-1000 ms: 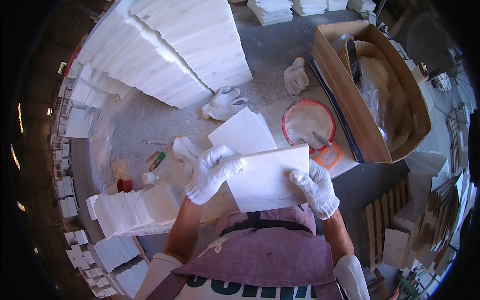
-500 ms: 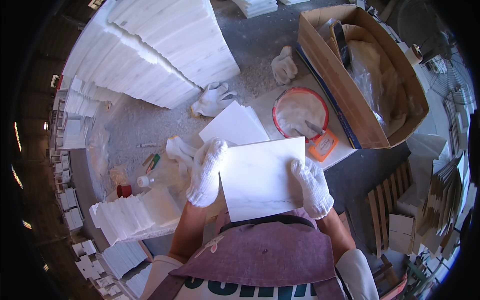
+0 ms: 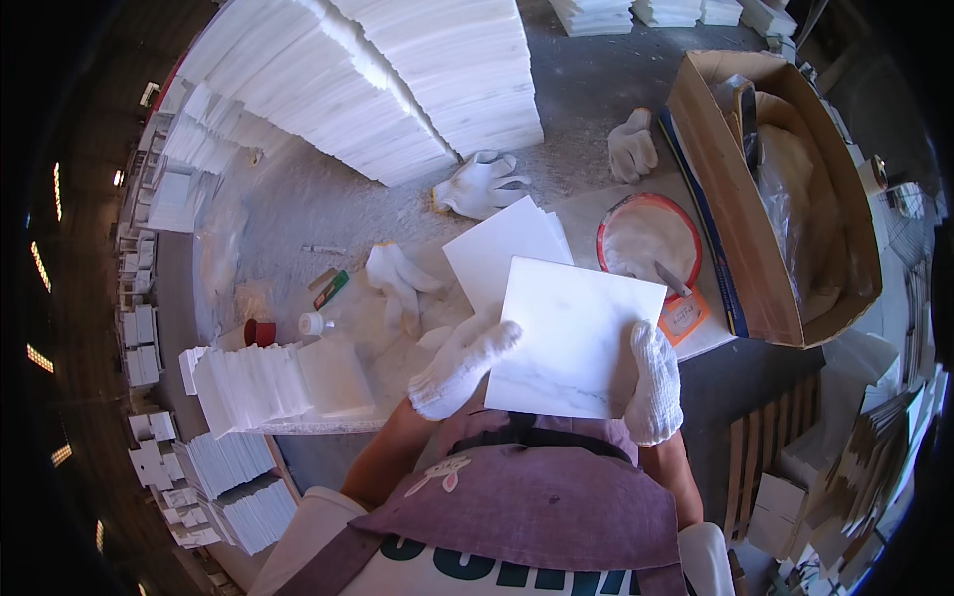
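Note:
Both my hands wear white knitted gloves and hold a square white marble tile (image 3: 573, 338) with faint grey veins, in front of my apron. My left hand (image 3: 460, 370) is at its left edge, thumb at the rim, the other fingers partly hidden. Along the right edge, my right hand (image 3: 653, 387) grips with the thumb on top and fingers underneath out of sight. Just beyond lie several plain white tiles (image 3: 507, 233), fanned slightly. To their right sits a red-rimmed round tub (image 3: 651, 236) of whitish material, a blade-like tool (image 3: 673, 279) resting at its edge, beside an orange packet (image 3: 684, 318).
Tall stacks of white slabs (image 3: 348, 89) stand far left. A long open cardboard box (image 3: 770, 228) holds plastic at the right. Loose gloves (image 3: 481, 185), a red cup (image 3: 259, 333), a white-capped bottle (image 3: 314, 325) and a tile stack (image 3: 260, 382) lie on the dusty worktable (image 3: 318, 219).
The view has shifted, so the surroundings sit further right. The tile is turned and tilted differently, and my left hand has slid lower along its left edge. My right hand keeps its edge.

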Demonstrator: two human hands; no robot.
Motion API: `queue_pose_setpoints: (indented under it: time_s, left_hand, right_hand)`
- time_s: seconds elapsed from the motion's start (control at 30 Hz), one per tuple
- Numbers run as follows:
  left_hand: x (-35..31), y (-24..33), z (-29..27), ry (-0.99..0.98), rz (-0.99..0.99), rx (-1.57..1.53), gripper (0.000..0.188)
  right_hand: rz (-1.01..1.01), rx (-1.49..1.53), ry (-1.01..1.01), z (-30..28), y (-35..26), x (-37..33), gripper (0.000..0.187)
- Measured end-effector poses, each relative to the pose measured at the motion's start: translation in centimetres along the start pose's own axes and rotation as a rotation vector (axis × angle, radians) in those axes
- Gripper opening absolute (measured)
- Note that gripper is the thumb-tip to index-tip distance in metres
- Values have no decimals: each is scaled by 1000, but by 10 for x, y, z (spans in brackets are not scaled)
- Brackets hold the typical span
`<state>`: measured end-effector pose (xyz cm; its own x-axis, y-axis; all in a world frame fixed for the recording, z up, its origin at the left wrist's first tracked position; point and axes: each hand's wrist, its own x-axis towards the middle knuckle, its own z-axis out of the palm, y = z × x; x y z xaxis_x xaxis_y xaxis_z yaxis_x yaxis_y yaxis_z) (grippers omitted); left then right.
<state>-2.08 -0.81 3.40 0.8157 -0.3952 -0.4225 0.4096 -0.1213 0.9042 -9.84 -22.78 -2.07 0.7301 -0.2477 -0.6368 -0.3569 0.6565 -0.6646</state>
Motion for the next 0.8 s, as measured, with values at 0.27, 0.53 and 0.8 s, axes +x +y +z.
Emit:
queue_pose_setpoints:
  time_s: [0.27, 0.53, 0.8]
  left_hand:
    - [-13, 8, 9, 86, -27, 84, 33]
    - [-21, 9, 7, 67, 43, 323, 31]
    - [-21, 14, 8, -14, 255, 557, 39]
  right_hand:
    - [16, 19, -53, 1, 21, 23, 30]
    - [-40, -69, -230, -6, 32, 35, 61]
    - [-73, -68, -286, -5, 43, 35, 46]
